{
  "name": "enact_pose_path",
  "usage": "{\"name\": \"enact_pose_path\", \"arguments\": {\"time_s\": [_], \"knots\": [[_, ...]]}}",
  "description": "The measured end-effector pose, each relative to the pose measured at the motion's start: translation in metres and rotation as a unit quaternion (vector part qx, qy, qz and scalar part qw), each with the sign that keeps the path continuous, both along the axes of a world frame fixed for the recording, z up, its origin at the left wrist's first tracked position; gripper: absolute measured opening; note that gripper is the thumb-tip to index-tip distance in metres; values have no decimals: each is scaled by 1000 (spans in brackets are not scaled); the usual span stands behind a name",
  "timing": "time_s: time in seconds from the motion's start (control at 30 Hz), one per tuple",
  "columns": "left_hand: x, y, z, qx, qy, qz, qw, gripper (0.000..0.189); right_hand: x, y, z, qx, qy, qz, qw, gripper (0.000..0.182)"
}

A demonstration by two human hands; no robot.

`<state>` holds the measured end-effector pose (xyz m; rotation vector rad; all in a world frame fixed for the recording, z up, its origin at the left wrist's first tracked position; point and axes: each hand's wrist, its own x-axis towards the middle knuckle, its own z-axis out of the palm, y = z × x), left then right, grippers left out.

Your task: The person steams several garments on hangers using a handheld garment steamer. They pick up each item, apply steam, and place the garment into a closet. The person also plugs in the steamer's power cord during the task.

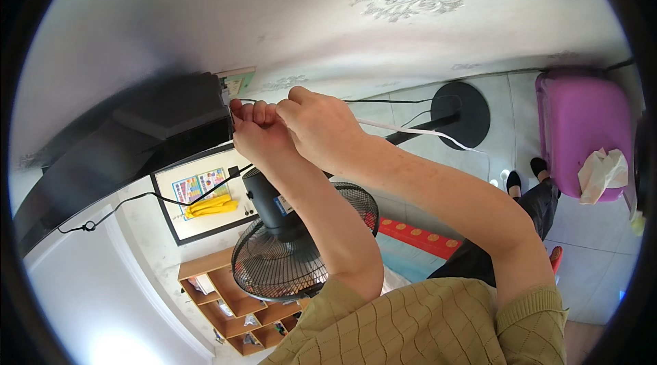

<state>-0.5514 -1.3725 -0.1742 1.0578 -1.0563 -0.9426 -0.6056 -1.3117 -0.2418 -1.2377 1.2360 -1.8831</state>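
Both hands meet at the end of a glossy black appliance (pixel 169 113) mounted along the patterned wall. My left hand (pixel 264 134) has its fingers curled against the appliance's end; what they touch is hidden. Beside it, partly overlapping it, my right hand (pixel 323 126) has bent fingers, and its fingertips are hidden. A white cable (pixel 410 130) runs out from behind my right wrist toward the floor. A thin black cord (pixel 385 101) passes behind the hands. Another black cord (pixel 149 194), with a knot, hangs below the appliance.
A black pedestal fan (pixel 287 252) stands beneath my forearms, its round base (pixel 460 116) on the tiled floor. A purple plastic container (pixel 585 128) with crumpled white material (pixel 603 175) on it is at right. A wooden shelf unit (pixel 241 308) and a framed board (pixel 205 195) lie beyond.
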Motion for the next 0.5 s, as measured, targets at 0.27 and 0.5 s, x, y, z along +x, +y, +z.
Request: {"name": "enact_pose_path", "arguments": {"time_s": [0.27,0.5], "knots": [[-36,6,-12,-159,-274,196,928,26,3,-11,-2,-54,27,-47,997,9],[-15,-9,-12,-164,-290,189,924,27,2,-14,-1,-44,56,-1,998,12]]}}
